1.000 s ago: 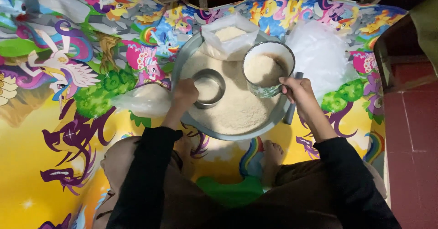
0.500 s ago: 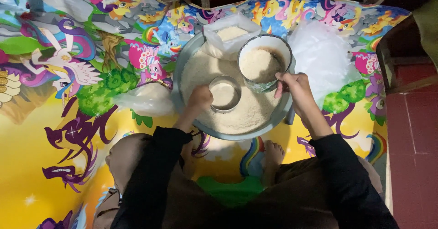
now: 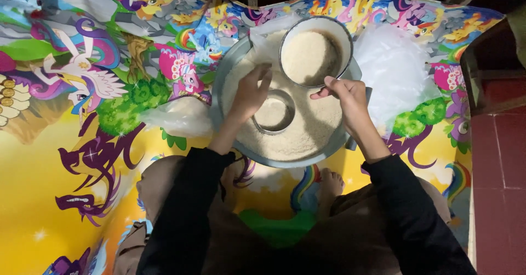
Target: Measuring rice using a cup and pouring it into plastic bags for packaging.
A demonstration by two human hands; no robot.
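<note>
A wide metal basin (image 3: 220,91) full of white grain sits on the cartoon-printed mat in front of me. My left hand (image 3: 249,93) reaches over the grain, fingers near a clear plastic bag (image 3: 263,34) at the basin's far rim. Right beside that hand a small round metal cup (image 3: 274,112) rests in the grain, filled with it. My right hand (image 3: 345,95) grips the near rim of a larger round metal bowl (image 3: 314,50) holding grain, raised over the basin's far right side.
A crumpled clear plastic sheet (image 3: 395,61) lies right of the basin, another clear bag (image 3: 178,116) to its left. My bare foot (image 3: 330,183) and folded legs are below the basin. Red floor tiles (image 3: 501,160) edge the mat on the right.
My left hand has let go of the small cup, left it in the grain and reached up toward the plastic bag. The camera view has shifted closer and rightward.
</note>
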